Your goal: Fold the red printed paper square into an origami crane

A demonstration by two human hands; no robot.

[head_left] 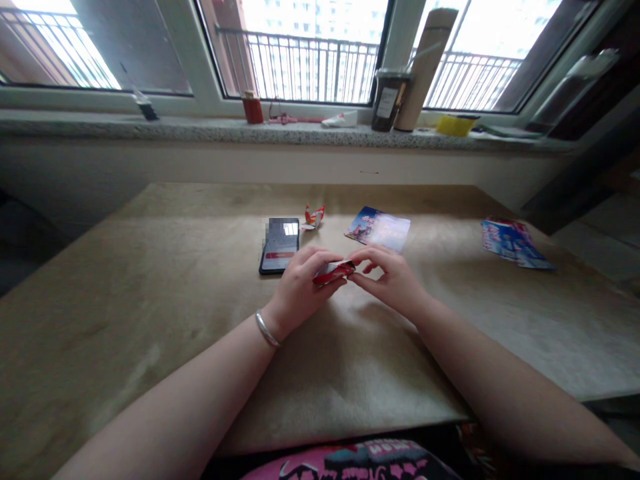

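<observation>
Between the table's [175, 300] near and far edges, the left hand [306, 280] grips red paper [331, 273], best held steady while the right hand [393, 275], its pinch unclear, works lightly

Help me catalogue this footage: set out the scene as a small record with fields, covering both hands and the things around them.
Left grip: closed on a small red-and-white item
Right grip: fingertips at that item's end; whether pinching is unclear
Near left grip: dark phone, lying flat
Beyond hands: folded red-and-white scrap; blue-and-pink sheet
Far right: overlapping blue-and-red packets
Surface: tan tabletop
Windowsill: red container, tall tan cylinder, yellow object
</observation>
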